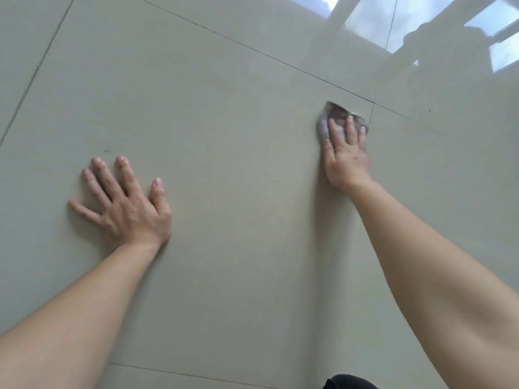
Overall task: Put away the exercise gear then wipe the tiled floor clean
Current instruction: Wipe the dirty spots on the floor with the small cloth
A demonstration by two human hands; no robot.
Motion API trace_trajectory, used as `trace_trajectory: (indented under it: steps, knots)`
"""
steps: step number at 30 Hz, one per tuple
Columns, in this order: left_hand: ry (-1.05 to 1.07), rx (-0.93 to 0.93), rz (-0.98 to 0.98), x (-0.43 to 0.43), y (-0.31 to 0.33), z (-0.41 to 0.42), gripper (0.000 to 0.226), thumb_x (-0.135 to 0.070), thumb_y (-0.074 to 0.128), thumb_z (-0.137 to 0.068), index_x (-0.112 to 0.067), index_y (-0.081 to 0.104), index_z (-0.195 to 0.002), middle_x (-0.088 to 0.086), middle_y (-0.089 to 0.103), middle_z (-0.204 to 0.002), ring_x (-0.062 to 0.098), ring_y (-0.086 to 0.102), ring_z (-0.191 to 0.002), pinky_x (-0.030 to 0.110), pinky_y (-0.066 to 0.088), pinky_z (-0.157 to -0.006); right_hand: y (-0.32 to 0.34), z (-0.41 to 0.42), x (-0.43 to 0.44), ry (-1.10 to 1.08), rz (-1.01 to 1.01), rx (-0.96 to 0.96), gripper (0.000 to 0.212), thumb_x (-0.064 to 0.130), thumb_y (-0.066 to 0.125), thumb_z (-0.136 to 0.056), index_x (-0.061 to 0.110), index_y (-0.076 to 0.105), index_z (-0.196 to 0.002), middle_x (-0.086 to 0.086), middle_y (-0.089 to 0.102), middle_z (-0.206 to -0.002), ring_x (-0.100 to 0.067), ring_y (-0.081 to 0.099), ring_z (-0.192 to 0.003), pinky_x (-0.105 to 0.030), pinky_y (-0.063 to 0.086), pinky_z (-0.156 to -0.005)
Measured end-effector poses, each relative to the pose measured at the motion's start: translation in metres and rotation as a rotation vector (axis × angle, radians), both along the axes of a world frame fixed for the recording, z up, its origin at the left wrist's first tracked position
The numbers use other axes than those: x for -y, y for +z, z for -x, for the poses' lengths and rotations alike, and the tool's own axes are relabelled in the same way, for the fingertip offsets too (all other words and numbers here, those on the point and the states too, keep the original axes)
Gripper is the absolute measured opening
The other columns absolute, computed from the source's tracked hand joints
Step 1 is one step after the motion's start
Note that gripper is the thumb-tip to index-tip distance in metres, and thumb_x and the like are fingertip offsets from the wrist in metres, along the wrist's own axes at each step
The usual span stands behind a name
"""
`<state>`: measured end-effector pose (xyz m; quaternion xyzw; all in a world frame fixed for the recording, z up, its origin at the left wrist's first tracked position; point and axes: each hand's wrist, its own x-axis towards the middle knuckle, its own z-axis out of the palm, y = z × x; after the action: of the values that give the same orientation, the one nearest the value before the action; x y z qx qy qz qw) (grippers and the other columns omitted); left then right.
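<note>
- While no exercise gear shows anywhere in view, wiping looks to be the step in hand: the right hand (346, 161) presses a grey cloth (323, 127) onto the tiled floor (224, 122).
- The grip there is spread, not pinching. Straight fingers lie over the cloth, which sits just beside a crossing of grout lines (372, 103).
- The left hand (126, 209) is planted flat on the floor, fingers splayed, holding nothing, well apart from the cloth. It looks like a brace.
- Next move, I'd say: sweep the cloth back leftward across the tile, toward the dark speck (278, 181) between the hands and the faint smudge (106, 151) near the left fingertips.
- That calls for steady downward pressure, so the cloth doesn't bunch or slide out from under those flat fingers.
</note>
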<state>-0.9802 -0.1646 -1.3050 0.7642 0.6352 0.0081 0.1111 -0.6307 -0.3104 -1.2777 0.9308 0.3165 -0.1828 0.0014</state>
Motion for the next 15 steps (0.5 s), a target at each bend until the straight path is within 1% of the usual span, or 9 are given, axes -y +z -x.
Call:
trace_trajectory:
  steps: [1, 2, 4, 7, 9, 11, 12, 13, 15]
  knots:
    - [-0.002, 0.004, -0.007, 0.000, 0.000, 0.000, 0.072, -0.054, 0.029, -0.096, -0.013, 0.022, -0.155, 0.019, 0.009, -0.164, 0.035, 0.005, -0.151, 0.073, 0.002, -0.111, 0.003, -0.014, 0.013, -0.134, 0.026, 0.006, 0.054, 0.043, 0.025, -0.108, 0.035, 0.013, -0.160, -0.005, -0.002, -0.169, -0.035, -0.004, -0.154, -0.041, 0.000, -0.125]
    - [-0.003, 0.006, -0.013, -0.001, 0.000, -0.001, 0.072, -0.053, 0.029, -0.096, -0.013, 0.022, -0.155, 0.019, 0.009, -0.163, 0.035, 0.005, -0.151, 0.072, 0.002, -0.111, 0.003, -0.016, 0.025, -0.197, 0.046, 0.009, 0.055, 0.042, 0.025, -0.108, 0.033, 0.011, -0.160, -0.008, -0.003, -0.168, -0.037, -0.004, -0.153, -0.041, -0.002, -0.124]
    - [0.001, -0.004, -0.018, -0.001, 0.000, -0.002, 0.071, -0.053, 0.031, -0.097, -0.013, 0.022, -0.155, 0.019, 0.009, -0.164, 0.035, 0.005, -0.151, 0.071, 0.001, -0.111, -0.002, 0.018, 0.045, -0.137, 0.026, 0.008, 0.056, 0.039, 0.026, -0.107, 0.027, 0.014, -0.160, -0.014, -0.001, -0.167, -0.043, -0.004, -0.152, -0.044, -0.003, -0.123]
    - [-0.004, -0.001, -0.014, 0.000, 0.000, -0.001, 0.071, -0.053, 0.031, -0.097, -0.014, 0.020, -0.156, 0.019, 0.008, -0.164, 0.035, 0.003, -0.151, 0.071, 0.001, -0.112, -0.007, 0.117, 0.068, 0.109, -0.054, -0.024, 0.061, 0.044, 0.024, -0.100, 0.023, 0.028, -0.157, -0.018, 0.007, -0.166, -0.048, -0.002, -0.151, -0.052, 0.001, -0.122]
    - [0.000, 0.010, -0.022, 0.000, 0.000, -0.001, 0.070, -0.052, 0.030, -0.098, -0.013, 0.020, -0.155, 0.019, 0.008, -0.164, 0.035, 0.003, -0.151, 0.072, 0.001, -0.112, -0.005, 0.171, 0.082, 0.324, -0.101, -0.083, 0.058, 0.043, 0.029, -0.100, 0.028, 0.032, -0.156, -0.013, 0.010, -0.167, -0.045, -0.002, -0.152, -0.050, 0.001, -0.122]
    - [-0.007, 0.013, -0.024, 0.000, 0.000, -0.001, 0.070, -0.052, 0.029, -0.098, -0.013, 0.020, -0.155, 0.019, 0.008, -0.164, 0.034, 0.003, -0.151, 0.072, 0.002, -0.112, 0.000, 0.176, 0.097, 0.579, -0.073, -0.128, 0.054, 0.040, 0.035, -0.103, 0.034, 0.029, -0.156, -0.008, 0.010, -0.167, -0.039, -0.002, -0.153, -0.046, 0.002, -0.124]
    - [-0.009, 0.015, -0.026, 0.000, 0.000, -0.001, 0.070, -0.052, 0.029, -0.098, -0.013, 0.020, -0.155, 0.019, 0.008, -0.164, 0.034, 0.003, -0.151, 0.072, 0.002, -0.112, 0.000, 0.160, 0.105, 0.630, -0.050, -0.115, 0.054, 0.040, 0.035, -0.103, 0.035, 0.027, -0.156, -0.006, 0.010, -0.167, -0.037, 0.001, -0.154, -0.044, 0.004, -0.124]
    - [-0.007, 0.018, -0.029, 0.000, 0.000, 0.000, 0.070, -0.053, 0.028, -0.098, -0.013, 0.020, -0.155, 0.019, 0.008, -0.164, 0.034, 0.003, -0.151, 0.072, 0.002, -0.112, 0.000, 0.139, 0.111, 0.569, -0.029, -0.090, 0.055, 0.043, 0.031, -0.102, 0.034, 0.027, -0.157, -0.007, 0.012, -0.167, -0.036, 0.005, -0.154, -0.043, 0.008, -0.124]
    - [-0.015, 0.026, -0.026, 0.000, 0.000, 0.001, 0.070, -0.053, 0.028, -0.099, -0.013, 0.019, -0.155, 0.019, 0.007, -0.164, 0.035, 0.003, -0.151, 0.073, 0.002, -0.112, 0.005, 0.094, 0.122, 0.221, 0.024, -0.033, 0.064, 0.052, 0.016, -0.100, 0.029, 0.021, -0.158, -0.013, 0.007, -0.167, -0.040, 0.004, -0.153, -0.044, 0.009, -0.125]
